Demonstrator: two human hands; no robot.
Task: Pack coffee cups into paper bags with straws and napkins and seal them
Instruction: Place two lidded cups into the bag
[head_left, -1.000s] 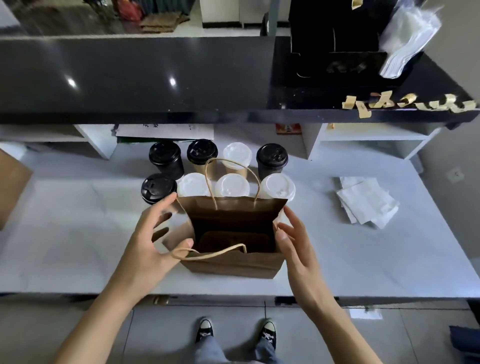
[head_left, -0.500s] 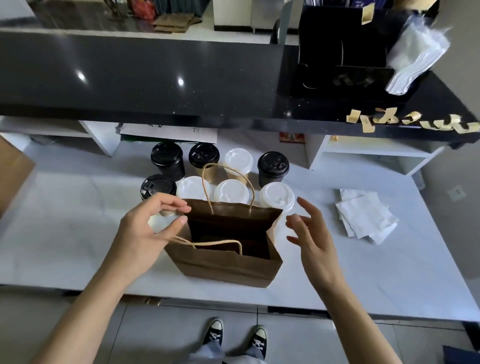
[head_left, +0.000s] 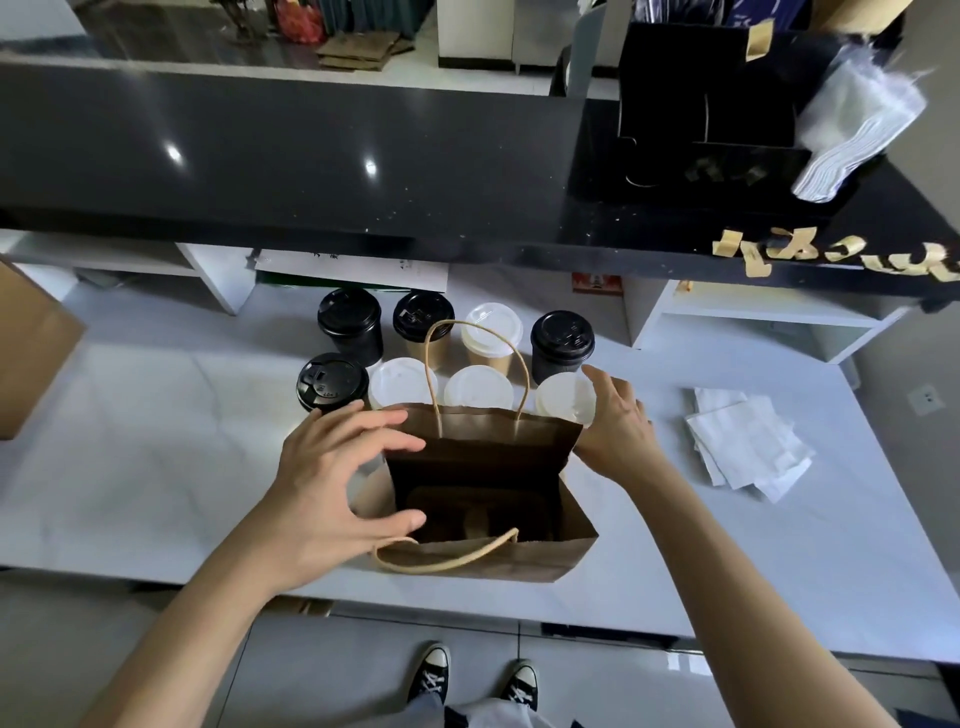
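- While the brown paper bag (head_left: 483, 499) stood open near the front edge of the white counter (head_left: 156, 467), a cardboard insert lay in its bottom; one twine handle stood up at the far side and the other drooped over the near wall.
- The left hand (head_left: 332, 488) sat at the bag's left rim, fingers spread and lightly curved, thumb at the near corner, gripping nothing.
- The right hand (head_left: 615, 421) reached past the bag's right far corner, fingers curved around the nearest white-lidded cup (head_left: 563, 400); whether it truly gripped the cup could not be told.
- Eight lidded coffee cups (head_left: 447, 353) stood in two rows just behind the bag, four with black lids, four with white.
- A loose pile of white napkins (head_left: 748, 447) lay to the right, well apart from the bag.
- A black raised shelf (head_left: 291, 156) ran above the counter's back.
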